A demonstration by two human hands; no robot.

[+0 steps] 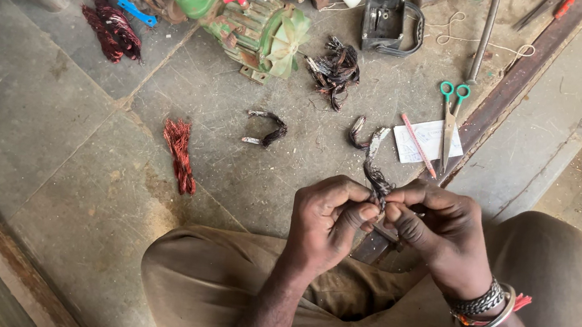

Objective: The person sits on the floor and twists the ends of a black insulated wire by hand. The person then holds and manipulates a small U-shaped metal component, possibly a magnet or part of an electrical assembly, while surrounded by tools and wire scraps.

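Item: dark red wire bundle (113, 29), laid on the concrete floor (22, 108) at upper left. Item: bright red copper coil (181, 155), flat on the floor. Item: green motor housing (261, 28), upper centre. Item: small dark wire loop (267, 129), loose on the floor.

Item: left hand (325, 219), fingers pinched shut on the lower end of the burnt wire strand (376, 172), which is held up between both hands above the lap. Strand judged light, limp and springy, with brittle, flaking insulation; best gripped near its ends.

Item: right hand (442, 232), likewise pinched closed on the strand. Item: green-handled scissors (449, 122), lying beside a paper slip (433, 140).
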